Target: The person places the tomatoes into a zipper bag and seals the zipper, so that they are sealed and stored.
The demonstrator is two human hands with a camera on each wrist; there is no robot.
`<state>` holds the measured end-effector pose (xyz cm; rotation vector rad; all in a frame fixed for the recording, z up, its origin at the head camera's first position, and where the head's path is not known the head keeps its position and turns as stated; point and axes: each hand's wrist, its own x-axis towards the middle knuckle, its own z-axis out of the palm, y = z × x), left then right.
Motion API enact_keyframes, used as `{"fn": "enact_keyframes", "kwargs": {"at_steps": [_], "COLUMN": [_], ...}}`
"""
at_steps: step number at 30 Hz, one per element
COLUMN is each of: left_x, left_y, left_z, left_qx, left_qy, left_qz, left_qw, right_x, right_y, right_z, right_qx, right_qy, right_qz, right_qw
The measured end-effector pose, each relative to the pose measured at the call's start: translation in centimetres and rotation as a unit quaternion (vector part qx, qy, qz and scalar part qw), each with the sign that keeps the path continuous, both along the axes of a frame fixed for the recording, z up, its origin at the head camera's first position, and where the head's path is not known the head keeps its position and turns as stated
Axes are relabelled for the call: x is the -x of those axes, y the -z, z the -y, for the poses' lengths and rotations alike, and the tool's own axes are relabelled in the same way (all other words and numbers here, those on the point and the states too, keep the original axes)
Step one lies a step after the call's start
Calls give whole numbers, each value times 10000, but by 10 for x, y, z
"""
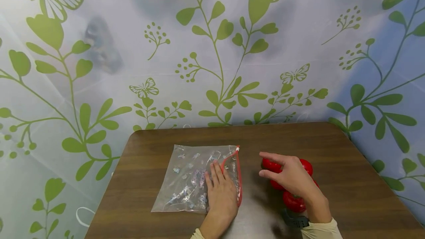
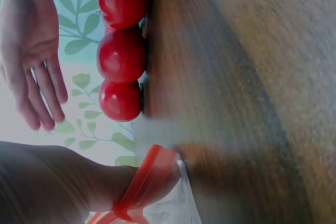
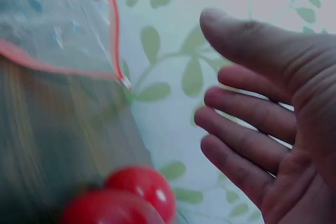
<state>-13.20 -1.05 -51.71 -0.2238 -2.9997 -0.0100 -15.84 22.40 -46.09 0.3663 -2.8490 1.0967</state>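
Observation:
A clear zip bag (image 1: 186,169) with a red zip edge and small printed figures lies flat on the table, its mouth toward the right. My left hand (image 1: 220,193) lies over the mouth side, fingers on top. In the left wrist view the thumb (image 2: 164,182) is behind the see-through red edge, inside the mouth, so the hand pinches the upper layer and the mouth gapes. My right hand (image 1: 293,176) hovers above several red tomatoes (image 1: 294,202), thumb and fingers apart, holding nothing. It partly hides the tomatoes in the head view.
The brown wooden table (image 1: 132,180) has rounded far corners. Behind it hangs a pale curtain (image 1: 232,65) printed with green leaves and butterflies. The bag's white slider (image 1: 237,149) sits at its far right corner. A dark band (image 1: 295,221) circles the right wrist.

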Motion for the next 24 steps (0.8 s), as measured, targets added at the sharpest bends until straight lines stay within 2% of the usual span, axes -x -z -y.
{"fn": "enact_keyframes", "kwargs": {"at_steps": [4,7,12,18,24], "left_x": [-1,-1,0,1,1], "left_y": [0,0,1,1,2], "left_z": [0,0,-1,-1,-1], "left_qx": [-50,-24,3,-34,-86], "left_qy": [-56,-77,-98,-96,-93], "left_qz": [-76,-95,-41,-21,-56], "left_qw": [9999,9999,9999,9999,9999], "right_x": [-7,-12,-20,-33,-46], "right_y": [-6,-5,0,5,16], "right_z": [-19,-33,-58,-91,-121], "right_qx": [103,150,134,596,400], "right_qy": [46,20,125,255,536], "right_qz": [104,12,23,498,456], "right_qw": [9999,9999,9998,9967,9967]}}
